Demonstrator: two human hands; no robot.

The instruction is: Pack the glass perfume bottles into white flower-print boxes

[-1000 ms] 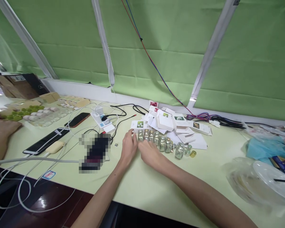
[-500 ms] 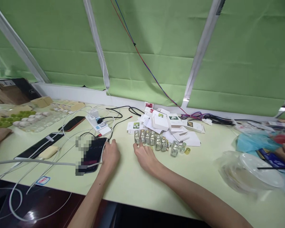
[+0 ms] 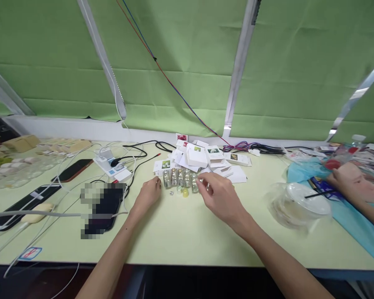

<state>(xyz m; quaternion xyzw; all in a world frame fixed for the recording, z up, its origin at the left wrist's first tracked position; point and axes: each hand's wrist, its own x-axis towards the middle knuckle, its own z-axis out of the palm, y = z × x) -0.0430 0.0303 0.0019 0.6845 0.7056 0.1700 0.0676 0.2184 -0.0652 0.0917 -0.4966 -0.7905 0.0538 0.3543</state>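
Observation:
A row of small clear glass bottles (image 3: 180,177) with metallic-looking necks stands upright in the middle of the table. My right hand (image 3: 222,197) is at the row's right end, its thumb and fingers closed about a bottle that they partly hide. Resting on the table just left of the row is my left hand (image 3: 148,194), fingers curled in, with nothing visible in them. In front of the bottles lie a pale green cap (image 3: 179,189), a yellow cap (image 3: 185,192) and a tiny silvery piece (image 3: 171,193).
Behind the bottles is a heap of white cartons (image 3: 197,156). A phone (image 3: 107,209), a power strip (image 3: 107,166) and tangled cables are on the left. At right stands a lidded plastic container (image 3: 308,203) with a black straw, near another person's arm (image 3: 358,199).
My view has turned to the right. My left hand has moved from the phone's edge to beside the bottles. My right hand has gone from the row's left end to its right end.

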